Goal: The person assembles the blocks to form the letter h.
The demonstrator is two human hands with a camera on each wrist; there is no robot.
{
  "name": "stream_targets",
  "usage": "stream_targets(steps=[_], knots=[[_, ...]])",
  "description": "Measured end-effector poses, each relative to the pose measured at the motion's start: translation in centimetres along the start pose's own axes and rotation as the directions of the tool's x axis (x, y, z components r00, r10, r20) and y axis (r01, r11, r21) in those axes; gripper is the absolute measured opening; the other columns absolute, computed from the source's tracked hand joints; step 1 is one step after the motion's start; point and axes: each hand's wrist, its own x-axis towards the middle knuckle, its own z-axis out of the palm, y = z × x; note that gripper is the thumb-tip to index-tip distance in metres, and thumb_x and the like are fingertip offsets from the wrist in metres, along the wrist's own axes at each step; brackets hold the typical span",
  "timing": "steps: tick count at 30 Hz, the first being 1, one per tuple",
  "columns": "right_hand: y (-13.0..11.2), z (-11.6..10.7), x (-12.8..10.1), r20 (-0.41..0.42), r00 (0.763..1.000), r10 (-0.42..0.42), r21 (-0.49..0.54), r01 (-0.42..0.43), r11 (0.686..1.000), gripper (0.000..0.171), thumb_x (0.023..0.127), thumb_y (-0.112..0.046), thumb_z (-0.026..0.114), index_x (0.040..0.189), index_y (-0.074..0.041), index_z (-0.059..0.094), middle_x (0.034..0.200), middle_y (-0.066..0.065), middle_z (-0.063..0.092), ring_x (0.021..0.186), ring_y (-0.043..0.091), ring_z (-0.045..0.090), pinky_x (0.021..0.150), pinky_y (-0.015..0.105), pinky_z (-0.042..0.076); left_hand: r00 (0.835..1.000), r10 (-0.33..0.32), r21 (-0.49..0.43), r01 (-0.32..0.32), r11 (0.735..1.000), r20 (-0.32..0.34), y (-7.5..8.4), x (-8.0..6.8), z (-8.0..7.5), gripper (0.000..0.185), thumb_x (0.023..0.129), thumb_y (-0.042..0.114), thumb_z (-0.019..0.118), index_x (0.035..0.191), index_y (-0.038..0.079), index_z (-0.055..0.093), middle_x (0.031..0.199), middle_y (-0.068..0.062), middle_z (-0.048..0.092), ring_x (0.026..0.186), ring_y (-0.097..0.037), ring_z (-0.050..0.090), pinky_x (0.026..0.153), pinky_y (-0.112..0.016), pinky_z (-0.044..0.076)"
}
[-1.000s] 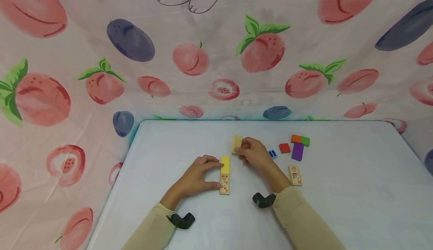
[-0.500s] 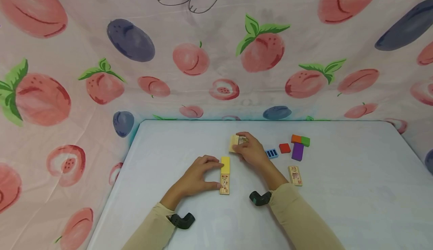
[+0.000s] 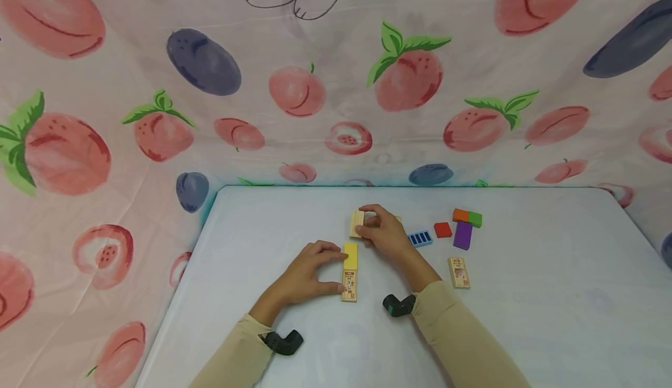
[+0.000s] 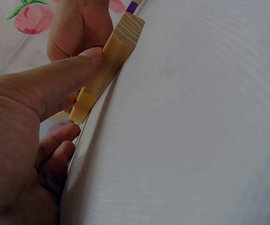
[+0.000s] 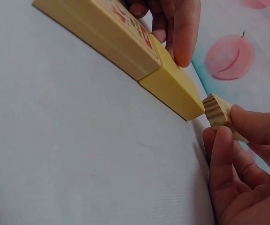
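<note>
On the white table [image 3: 525, 318], my left hand [image 3: 338, 270] holds a short row of two blocks. These are a yellow block [image 3: 350, 254] and a wooden picture block [image 3: 349, 285] laid end to end. Its thumb presses the wooden picture block [image 4: 118, 44] from the side. My right hand [image 3: 366, 223] pinches a plain wooden block [image 3: 357, 223] just beyond the yellow block's far end. In the right wrist view the plain wooden block [image 5: 217, 111] is next to the corner of the yellow block [image 5: 172, 89]; I cannot tell whether they touch.
To the right of my right hand lie a blue ribbed block [image 3: 420, 238], a red block [image 3: 443, 230], an orange-and-green pair [image 3: 467, 217], a purple block [image 3: 462, 235] and another wooden picture block [image 3: 459, 272]. A fruit-print cloth [image 3: 294, 90] hangs behind the table.
My right hand has carried the plain wooden block left, closer to the yellow block's far end, uncovering the blue ribbed block. The left hand has not moved.
</note>
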Motion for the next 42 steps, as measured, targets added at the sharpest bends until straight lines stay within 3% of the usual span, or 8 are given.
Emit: stream_targets(steps=[10,25,33,42], knots=[[0.32,0.14,0.2,-0.014,1.0,-0.005,-0.029,0.005,1.0,0.047,0.092,-0.019,0.077,0.136,-0.025,0.061,0.117,0.01,0.069,0.078,0.017,0.067,0.07,0.026,0.059,1.0,-0.011,-0.001,0.011,1.0,0.003,0.09,0.0,-0.01,0.061,0.082,0.048,0.083,0.137,0.029,0.065,0.141,0.005,0.054,0.134,-0.019,0.046,0.112,-0.048,0.042],[0.05,0.27,0.01,-0.031,1.0,0.004,-0.101,-0.007,0.995,0.046,0.09,-0.023,0.08,0.133,-0.025,0.065,0.107,0.007,0.067,0.086,0.019,0.066,0.073,0.026,0.06,1.0,-0.004,-0.003,0.004,1.0,0.0,0.03,-0.04,0.01,0.061,0.082,0.048,0.083,0.137,0.03,0.064,0.141,0.006,0.054,0.134,-0.018,0.045,0.111,-0.048,0.042],[0.19,0.17,0.15,-0.035,0.999,-0.019,-0.16,0.013,0.987,0.046,0.088,-0.028,0.081,0.131,-0.024,0.066,0.101,0.004,0.069,0.092,0.02,0.062,0.07,0.024,0.054,1.0,-0.006,-0.004,0.006,1.0,0.0,-0.02,0.0,0.09,0.062,0.082,0.048,0.084,0.137,0.03,0.064,0.141,0.006,0.054,0.134,-0.018,0.045,0.111,-0.047,0.042],[0.61,0.3,0.35,-0.06,0.994,-0.089,-0.24,0.072,0.968,0.046,0.088,-0.031,0.08,0.131,-0.02,0.068,0.09,0.001,0.069,0.082,0.017,0.059,0.073,0.028,0.047,1.0,0.009,-0.003,-0.009,1.0,-0.007,-0.13,-0.01,0.08,0.062,0.082,0.047,0.084,0.137,0.029,0.065,0.141,0.006,0.054,0.133,-0.018,0.046,0.11,-0.047,0.043]])
